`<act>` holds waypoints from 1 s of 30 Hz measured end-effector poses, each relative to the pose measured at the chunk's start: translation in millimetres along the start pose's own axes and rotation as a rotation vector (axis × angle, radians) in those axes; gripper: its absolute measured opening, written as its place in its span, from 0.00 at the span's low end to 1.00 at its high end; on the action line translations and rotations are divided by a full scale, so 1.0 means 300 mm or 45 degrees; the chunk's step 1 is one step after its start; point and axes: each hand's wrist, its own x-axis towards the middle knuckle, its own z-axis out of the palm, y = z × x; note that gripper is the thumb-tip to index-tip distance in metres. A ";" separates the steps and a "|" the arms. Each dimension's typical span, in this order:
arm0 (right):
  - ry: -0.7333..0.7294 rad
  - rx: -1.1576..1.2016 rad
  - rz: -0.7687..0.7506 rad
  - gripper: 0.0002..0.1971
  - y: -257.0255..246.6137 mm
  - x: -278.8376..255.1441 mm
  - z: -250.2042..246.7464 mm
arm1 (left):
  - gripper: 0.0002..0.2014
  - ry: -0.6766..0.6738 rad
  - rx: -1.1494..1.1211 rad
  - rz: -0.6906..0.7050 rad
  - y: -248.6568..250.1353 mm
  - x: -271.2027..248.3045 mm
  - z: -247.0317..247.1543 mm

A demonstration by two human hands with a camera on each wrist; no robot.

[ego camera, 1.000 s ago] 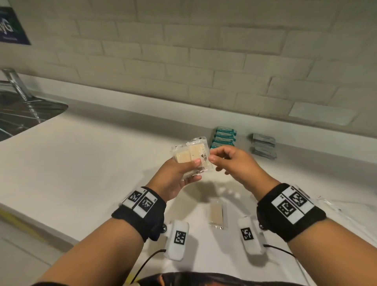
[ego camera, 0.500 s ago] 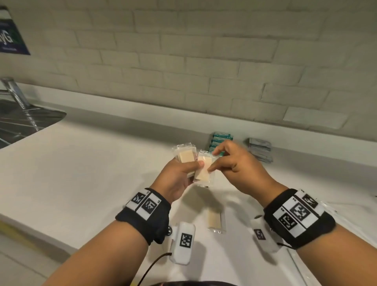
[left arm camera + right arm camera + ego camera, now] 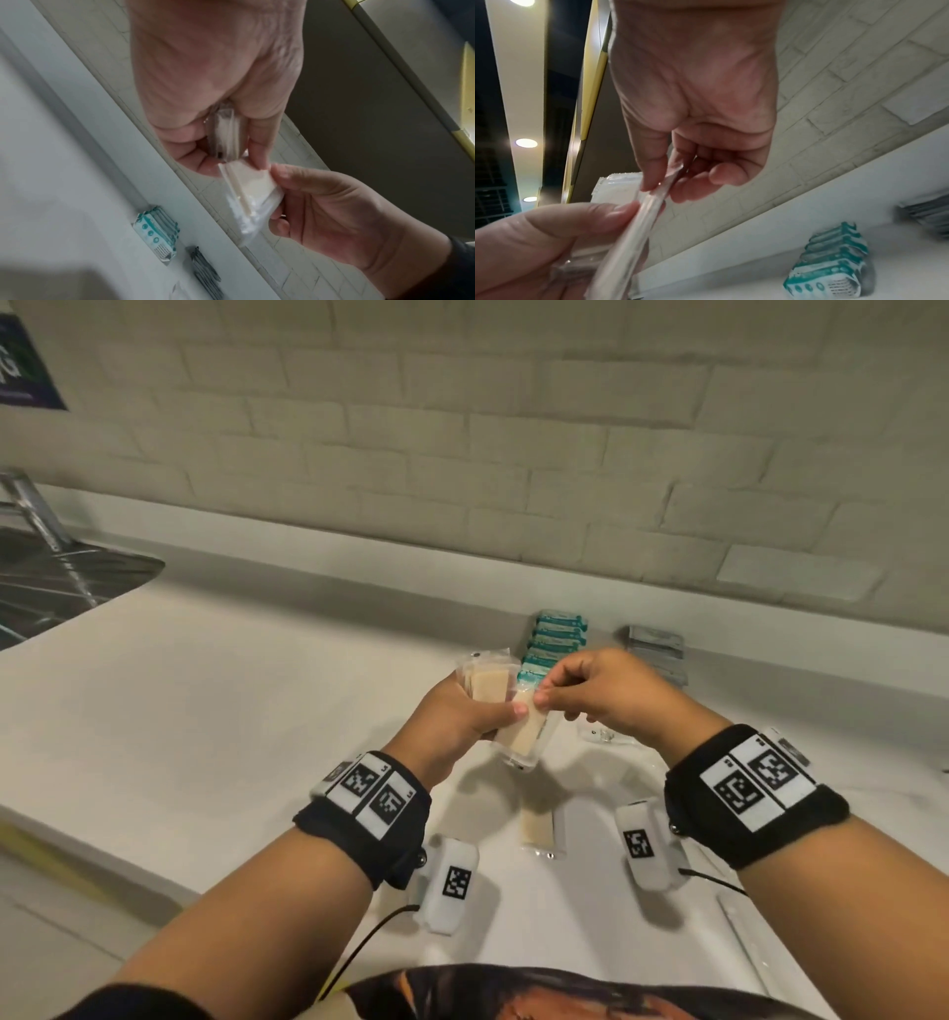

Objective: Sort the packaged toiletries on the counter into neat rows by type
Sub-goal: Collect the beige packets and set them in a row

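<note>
My left hand [image 3: 506, 711] grips a small stack of clear-wrapped beige soap packets [image 3: 485, 683] upright above the counter [image 3: 205, 737]. My right hand [image 3: 542, 698] pinches the top edge of one more beige packet [image 3: 524, 739], which hangs tilted just under my left thumb and touches it. The left wrist view shows the stack [image 3: 226, 132] edge-on in my left hand [image 3: 239, 160] and the pinched packet [image 3: 253, 188] beside it. In the right wrist view my right hand [image 3: 658, 187] nips that packet [image 3: 639, 227]. Another beige packet [image 3: 539, 824] lies flat on the counter below my hands.
A row of teal packets [image 3: 557, 639] and a row of grey packets [image 3: 657, 649] lie by the back wall. A clear plastic wrapper [image 3: 598, 737] rests under my right hand. A metal sink [image 3: 51, 588] is at the far left.
My right hand took hold of the right-hand packet of the stack and swung it down and tilted, away from the others. My left hand kept its grip on the stack.
</note>
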 end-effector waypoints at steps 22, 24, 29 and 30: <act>0.069 -0.292 0.060 0.07 0.149 0.058 0.145 | 0.14 0.080 -0.371 -0.136 -0.048 -0.013 -0.083; 0.143 0.143 0.017 0.06 0.084 0.056 0.118 | 0.16 0.024 -0.349 -0.122 -0.044 -0.015 -0.079; 0.147 0.411 -0.034 0.08 0.025 0.053 0.108 | 0.17 -0.116 -0.322 -0.071 -0.026 -0.013 -0.046; 0.182 0.437 -0.027 0.09 0.023 0.055 0.102 | 0.18 -0.114 -0.344 -0.068 -0.024 -0.011 -0.043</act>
